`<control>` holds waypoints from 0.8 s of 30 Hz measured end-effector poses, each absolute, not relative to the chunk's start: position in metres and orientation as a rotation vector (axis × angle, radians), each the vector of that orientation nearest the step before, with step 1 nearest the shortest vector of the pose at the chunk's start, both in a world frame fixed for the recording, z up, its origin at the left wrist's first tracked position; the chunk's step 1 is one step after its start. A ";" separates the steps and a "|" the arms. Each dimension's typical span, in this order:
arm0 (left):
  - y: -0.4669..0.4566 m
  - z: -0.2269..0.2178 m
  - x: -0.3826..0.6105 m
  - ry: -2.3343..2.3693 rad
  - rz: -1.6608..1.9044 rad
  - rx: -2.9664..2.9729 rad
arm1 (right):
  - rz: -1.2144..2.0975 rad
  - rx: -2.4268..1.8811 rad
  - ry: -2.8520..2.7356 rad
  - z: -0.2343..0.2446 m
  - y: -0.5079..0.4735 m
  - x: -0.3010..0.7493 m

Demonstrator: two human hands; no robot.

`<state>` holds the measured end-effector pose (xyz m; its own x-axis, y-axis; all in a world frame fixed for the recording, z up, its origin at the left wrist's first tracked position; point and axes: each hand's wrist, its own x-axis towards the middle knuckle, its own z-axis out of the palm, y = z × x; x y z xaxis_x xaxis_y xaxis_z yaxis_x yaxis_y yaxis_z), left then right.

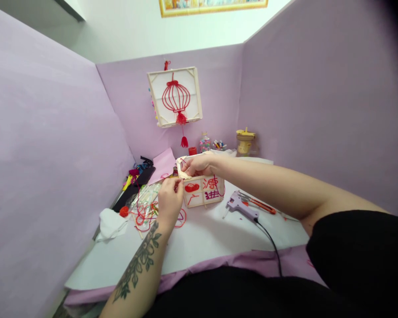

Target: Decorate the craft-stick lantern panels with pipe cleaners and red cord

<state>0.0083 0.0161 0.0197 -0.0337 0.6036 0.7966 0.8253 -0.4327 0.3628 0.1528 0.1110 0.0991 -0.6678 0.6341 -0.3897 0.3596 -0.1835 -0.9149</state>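
A small box-shaped paper lantern (204,204) with a pale stick frame is held tilted above the table. Red and purple characters mark its white front panel. My right hand (199,165) reaches over its open top, fingers closed on the frame near the left corner. Beside that corner, my left hand (170,193) is closed in a pinch. What sits between its fingertips is too small to make out, though dark red string shows close by. Loose red string (146,216) lies tangled on the table left of my left hand.
A lilac glue gun (239,206) with a black cord lies right of the lantern, beside an orange cutter (263,205). A larger lantern (176,97) hangs at the back. White cloth (111,224), pink paper (162,163), a bead jar (204,143) and markers (219,145) stand around.
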 end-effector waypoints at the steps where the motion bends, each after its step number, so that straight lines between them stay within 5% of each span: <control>1: 0.016 0.020 0.009 -1.516 -1.443 -2.012 | 1.944 -1.164 -1.854 0.099 0.111 0.153; 24: 0.020 0.027 0.014 -1.749 -1.610 -1.956 | 1.962 -1.105 -1.954 0.088 0.136 0.155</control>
<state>0.0139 0.0200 0.0274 -0.1913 0.6883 0.6997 0.7544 -0.3529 0.5534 0.1547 0.1364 0.0876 -0.7142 0.5880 -0.3796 0.3772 -0.1334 -0.9165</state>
